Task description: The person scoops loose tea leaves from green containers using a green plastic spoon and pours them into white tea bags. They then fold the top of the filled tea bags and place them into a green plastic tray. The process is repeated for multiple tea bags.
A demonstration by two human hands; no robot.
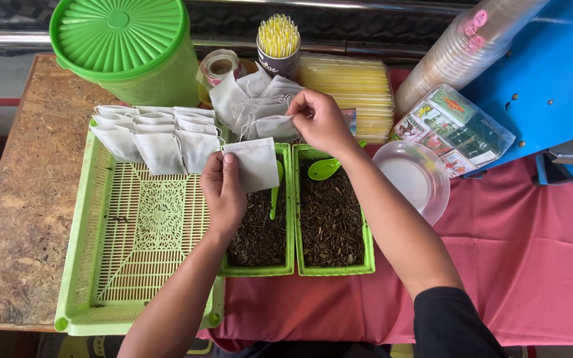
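Your left hand [223, 192] pinches a white filter bag [254, 164] by its left edge, thumb on top and fingers curled behind it, so the bag hangs flat and upright over the near-left green tray of dark loose tea [260, 232]. Your right hand [319, 119] reaches up to a loose heap of empty bags [260, 106] beyond the trays, its fingertips closed narrowly on the top edge of one bag there (whether it grips the fabric or the string, the picture does not tell).

Just right of the first tray sits a second green tray of tea [331, 219], the two touching side by side, and a green scoop [326, 168] lies at its far end under your right wrist. To the left, a pale green perforated basket tray [107, 265] carries a row of bags [154, 136] lined up along its far edge.

Farther out stand a green lidded bucket [124, 43], a cup of yellow straws [278, 43], a flat pack of yellow straws [356, 89], a clear plastic lid [416, 179] on the red cloth [518, 258], a sleeve of stacked cups [465, 50], and a packet of sachets [459, 129].
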